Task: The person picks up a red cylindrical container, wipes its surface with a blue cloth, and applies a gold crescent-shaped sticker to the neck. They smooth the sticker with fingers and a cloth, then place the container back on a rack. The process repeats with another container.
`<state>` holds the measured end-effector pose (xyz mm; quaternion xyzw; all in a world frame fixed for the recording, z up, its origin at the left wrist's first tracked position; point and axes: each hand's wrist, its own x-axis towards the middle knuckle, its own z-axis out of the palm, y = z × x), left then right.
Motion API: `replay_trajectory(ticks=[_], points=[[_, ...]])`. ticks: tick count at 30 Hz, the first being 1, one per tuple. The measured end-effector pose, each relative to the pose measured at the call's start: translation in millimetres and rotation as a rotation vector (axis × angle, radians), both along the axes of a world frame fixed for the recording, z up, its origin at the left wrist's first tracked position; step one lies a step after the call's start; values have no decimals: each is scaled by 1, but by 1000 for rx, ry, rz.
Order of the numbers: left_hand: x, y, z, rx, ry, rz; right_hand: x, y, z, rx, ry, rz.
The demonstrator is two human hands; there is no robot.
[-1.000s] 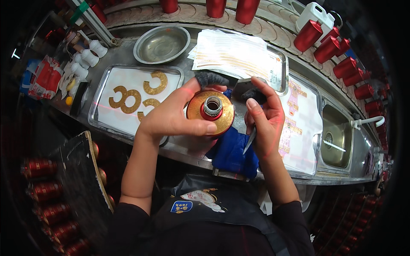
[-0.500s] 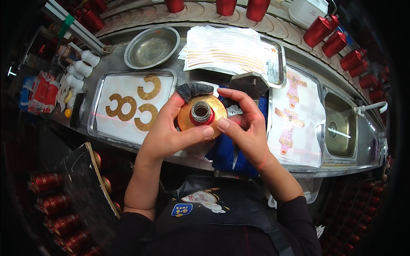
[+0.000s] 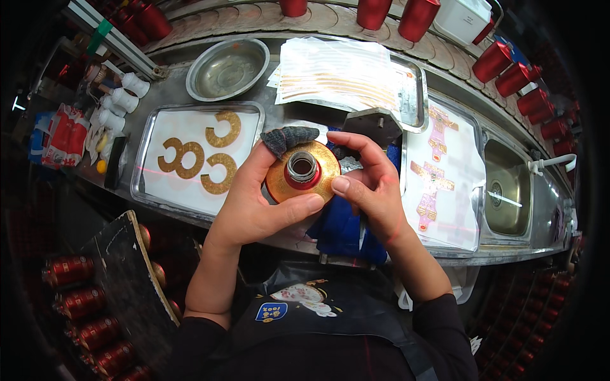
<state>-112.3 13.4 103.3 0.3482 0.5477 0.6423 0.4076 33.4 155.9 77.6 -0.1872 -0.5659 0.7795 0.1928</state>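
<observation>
Head: left grip [image 3: 250, 206] around bottle [image 3: 291, 189], right grip [image 3: 375, 195] curled alongside.

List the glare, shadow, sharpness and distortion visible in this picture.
Head view: glare bleaches the paper sheets; head view: the steel counter bows along its front edge; head view: red bottles lower right sit in shadow; head view: the gold-topped bottle looks fairly sharp.

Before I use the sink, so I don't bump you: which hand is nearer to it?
Right. Your right hand is left of the sink, across a white sheet; your left hand, holding the red-and-gold bottle, is farther left.
</observation>
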Motion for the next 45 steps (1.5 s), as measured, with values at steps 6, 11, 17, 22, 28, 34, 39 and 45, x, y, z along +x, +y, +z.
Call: replay_trajectory(ticks=[6,11,17,22,28,34,39,45], points=[[5,2,-3,-19,67,60,-3,3,0,-54,19,32],[6,2,-4,-14,99,82,-2,7,2,-90,11,61],[10,5,-8,4,78,129,-11,4,7,-63,-14,47],[11,6,-10,10,66,130,-18,0,10,-53,-30,-5],[11,6,-8,11,59,123,-12,9,8,-97,-17,17],[10,7,-7,10,67,119,-7,10,4,-83,-24,76],[10,8,-5,-3,61,125,-5,8,-6,-73,46,49],[5,0,-7,-3,209,73,-9,21,-5,-342,-121,-273]])
